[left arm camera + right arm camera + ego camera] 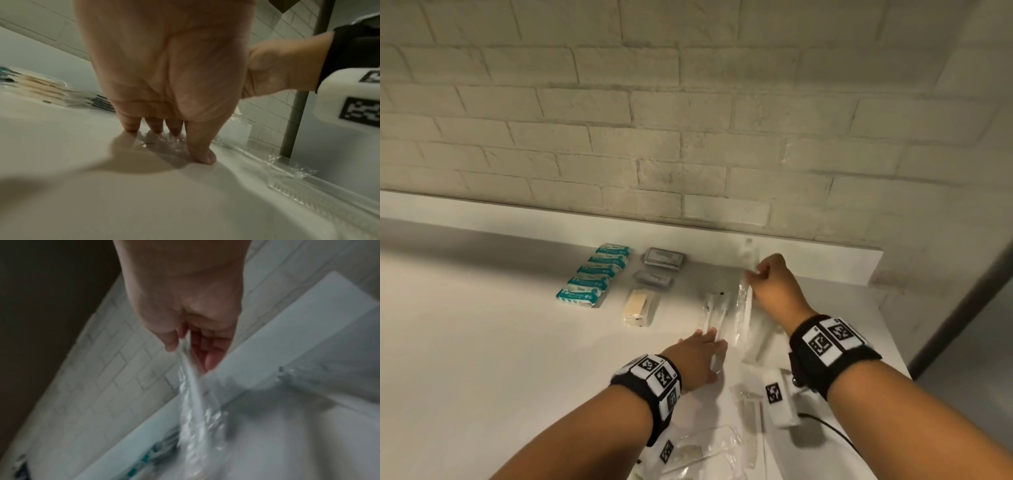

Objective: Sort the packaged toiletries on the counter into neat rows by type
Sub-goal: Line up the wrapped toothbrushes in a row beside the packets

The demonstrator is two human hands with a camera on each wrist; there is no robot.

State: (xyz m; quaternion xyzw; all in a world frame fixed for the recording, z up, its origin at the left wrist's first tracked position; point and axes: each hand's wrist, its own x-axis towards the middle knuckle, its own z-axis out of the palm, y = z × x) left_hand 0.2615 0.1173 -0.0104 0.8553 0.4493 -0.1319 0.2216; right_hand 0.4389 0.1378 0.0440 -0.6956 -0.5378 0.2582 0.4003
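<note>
On the white counter (482, 342), my right hand (758, 274) pinches the far end of a long clear-wrapped packet (745, 298) and holds it lifted near the back ledge. The right wrist view, though blurred, shows thumb and fingers of that hand (185, 344) closed on the crinkled wrapper (191, 394). My left hand (703, 346) lies with straight fingers pressing another clear packet (717, 318) flat, and its fingertips (174, 131) touch the wrapper (162, 142). Further left lie a row of teal packets (594, 274), two grey packets (662, 257) and a beige bar in clear wrap (640, 306).
Clear-wrapped combs lie near the front edge (750, 411) (698, 448) and beside my left hand (298, 191). A white brick wall (688, 120) with a low ledge (825, 260) backs the counter. The counter ends at the right, where a grey post (294, 113) stands.
</note>
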